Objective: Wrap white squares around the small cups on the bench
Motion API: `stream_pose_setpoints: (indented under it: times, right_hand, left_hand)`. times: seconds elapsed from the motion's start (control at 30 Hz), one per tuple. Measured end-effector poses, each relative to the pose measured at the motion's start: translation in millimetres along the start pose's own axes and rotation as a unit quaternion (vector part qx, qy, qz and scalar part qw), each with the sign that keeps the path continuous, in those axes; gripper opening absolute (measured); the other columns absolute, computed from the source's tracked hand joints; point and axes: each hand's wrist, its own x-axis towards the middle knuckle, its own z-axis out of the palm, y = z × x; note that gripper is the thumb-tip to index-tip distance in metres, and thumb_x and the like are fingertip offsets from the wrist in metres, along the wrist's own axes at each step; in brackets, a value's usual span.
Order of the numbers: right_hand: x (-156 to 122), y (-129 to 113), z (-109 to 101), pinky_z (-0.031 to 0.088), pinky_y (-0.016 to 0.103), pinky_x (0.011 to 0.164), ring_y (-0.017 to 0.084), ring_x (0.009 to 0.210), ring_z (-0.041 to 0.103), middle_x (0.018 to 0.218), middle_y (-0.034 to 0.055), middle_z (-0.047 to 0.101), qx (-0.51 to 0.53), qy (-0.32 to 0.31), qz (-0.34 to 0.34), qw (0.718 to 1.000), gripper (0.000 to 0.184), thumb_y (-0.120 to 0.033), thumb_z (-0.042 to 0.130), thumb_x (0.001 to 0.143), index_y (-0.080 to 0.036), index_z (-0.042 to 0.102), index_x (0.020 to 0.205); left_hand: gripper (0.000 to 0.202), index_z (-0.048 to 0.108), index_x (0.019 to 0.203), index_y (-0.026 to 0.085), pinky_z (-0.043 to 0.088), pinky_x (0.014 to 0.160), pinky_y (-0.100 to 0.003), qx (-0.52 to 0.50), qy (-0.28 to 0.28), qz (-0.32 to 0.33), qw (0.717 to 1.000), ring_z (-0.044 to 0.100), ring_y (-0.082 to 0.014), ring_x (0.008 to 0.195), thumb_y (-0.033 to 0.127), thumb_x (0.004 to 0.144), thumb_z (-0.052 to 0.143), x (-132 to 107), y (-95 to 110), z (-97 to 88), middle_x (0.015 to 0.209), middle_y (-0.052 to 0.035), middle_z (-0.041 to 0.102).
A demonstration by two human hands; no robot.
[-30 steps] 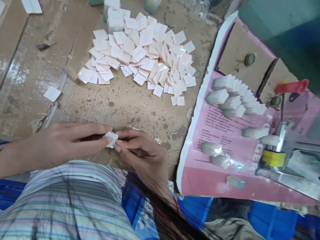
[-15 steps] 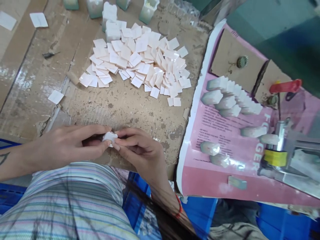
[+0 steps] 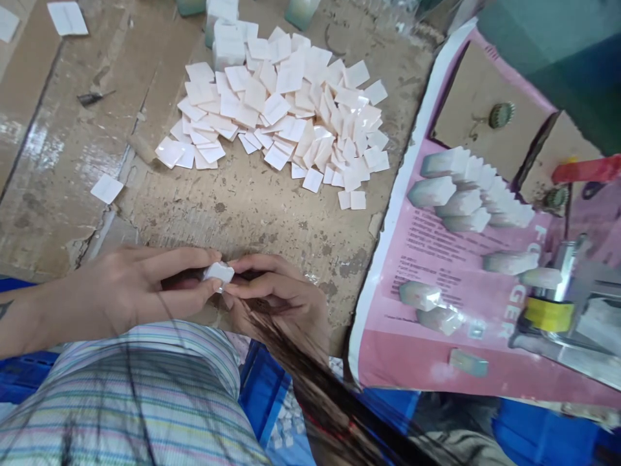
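Near the table's front edge, my left hand (image 3: 140,285) is closed around a small white-topped piece (image 3: 219,273), thumb and forefinger at its end. Part of the piece is hidden inside that hand, and a clear, glossy bit shows at its lower edge. My right hand (image 3: 288,294) pinches the right side of the same piece with its fingertips. Strands of dark hair cover part of the right hand and wrist. Beyond both hands lies a heap of thin white square tiles (image 3: 276,107) on the worn cardboard tabletop (image 3: 252,200).
A pink printed sheet (image 3: 383,349) lies at right, bearing pale green, white-ended blocks (image 3: 460,204). Right of them stands a metal device with a yellow band (image 3: 548,314), near a red handle (image 3: 587,169). A dark pointed tool (image 3: 94,97) and a loose tile (image 3: 107,188) lie left. Blue crates (image 3: 264,388) sit below.
The view has shifted slightly, so the table things appear displaced. The held piece has tilted a little, showing more of its white top. Hair now falls across my right hand.
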Motion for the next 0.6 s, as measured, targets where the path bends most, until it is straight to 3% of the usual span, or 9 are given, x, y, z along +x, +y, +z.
stream_pose_setpoints:
  times: [0.13,0.27,0.33,0.47,0.6]
  right_hand:
    - [0.4,-4.4,3.0,0.063,0.02,0.074,0.012,0.079,0.077,0.093,0.0003,0.08,-0.029,0.016,-0.01,0.999,0.017,-0.011,0.082,0.075,-0.028,0.08,0.075]
    - [1.7,-7.5,2.5,0.063,0.023,0.072,0.014,0.08,0.076,0.095,0.0018,0.077,-0.021,-0.007,0.016,1.0,0.014,-0.013,0.079,0.076,-0.026,0.078,0.072]
    - [2.1,-6.7,0.9,0.063,0.024,0.072,0.015,0.082,0.076,0.097,0.0018,0.076,-0.012,-0.026,0.025,0.999,0.014,-0.013,0.081,0.075,-0.027,0.078,0.073]
    - [2.0,-3.3,-3.2,0.064,0.023,0.074,0.015,0.085,0.077,0.1,0.0023,0.076,0.019,-0.038,0.023,0.999,0.014,-0.014,0.081,0.077,-0.028,0.08,0.079]
    - [3.4,-3.2,-6.5,0.066,0.024,0.087,0.013,0.093,0.078,0.099,-0.0018,0.078,0.124,-0.058,0.103,0.985,0.03,-0.009,0.084,0.075,-0.031,0.078,0.095]
  left_hand:
    - [0.038,0.069,0.131,0.027,0.052,0.109,-0.021,0.01,0.021,0.032,0.999,0.071,-0.0149,0.114,0.027,0.114,0.034,-2.5,-7.3,4.3,0.148,-0.0053,0.063]
    - [0.038,0.068,0.132,0.029,0.043,0.117,-0.017,0.004,0.023,0.029,0.999,0.07,-0.0114,0.118,0.026,0.114,0.035,-3.0,-9.2,7.3,0.152,0.0015,0.059]
    - [0.036,0.068,0.129,0.026,0.034,0.123,-0.015,0.003,0.04,0.039,0.998,0.062,-0.0099,0.134,0.019,0.113,0.036,-2.9,-6.9,7.6,0.152,0.0027,0.06]
    - [0.036,0.064,0.123,0.014,0.024,0.133,-0.024,0.032,0.035,0.089,0.995,0.028,-0.0113,0.161,-0.004,0.108,0.036,-3.5,0.4,7.2,0.143,-0.0049,0.07]
    - [0.032,0.06,0.128,0.012,0.028,0.131,-0.024,0.021,0.026,0.074,0.997,0.027,-0.0108,0.162,0.0,0.111,0.035,-4.3,8.3,5.5,0.142,-0.008,0.071]
